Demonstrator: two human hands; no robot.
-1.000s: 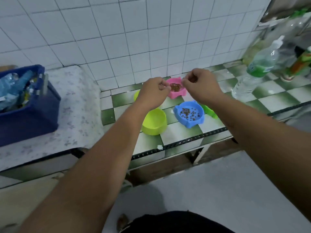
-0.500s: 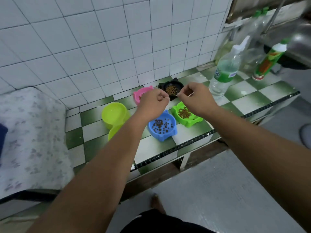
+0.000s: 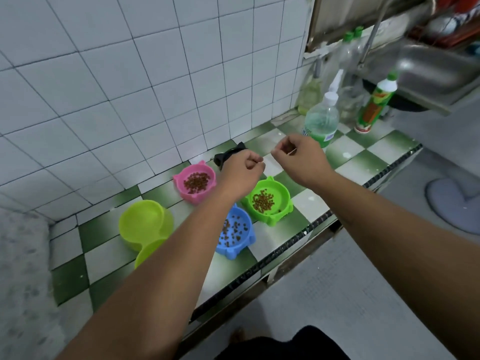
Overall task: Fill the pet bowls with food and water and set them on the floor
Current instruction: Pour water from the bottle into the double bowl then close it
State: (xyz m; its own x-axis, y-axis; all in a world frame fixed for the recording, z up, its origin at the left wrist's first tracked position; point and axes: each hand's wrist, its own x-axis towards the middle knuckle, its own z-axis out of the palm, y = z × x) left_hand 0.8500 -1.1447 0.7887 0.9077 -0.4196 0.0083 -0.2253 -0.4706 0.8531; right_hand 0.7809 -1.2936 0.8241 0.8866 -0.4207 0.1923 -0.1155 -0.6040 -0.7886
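— Bowls, and where?
— Three hold brown kibble, on the checkered surface [image 3: 307, 203]: pink bowl [image 3: 195, 183] at centre, green bowl [image 3: 267, 201] to its right, blue bowl [image 3: 235, 233] below both, near the front edge. A black bowl [image 3: 225, 157] sits behind, mostly hidden by your wrist. Yellow-green bowls [image 3: 145, 223], overlapping, lie left of centre.
— Hands?
— Your left hand [image 3: 242, 172] is above the bowls, fingers curled; whether it pinches anything, I cannot tell. Your right hand [image 3: 301, 159], just beside it, pinches a thin pale sliver [image 3: 293, 152].
— Beyond?
— Water bottle [image 3: 322, 122], upright, upper right, behind your right hand.
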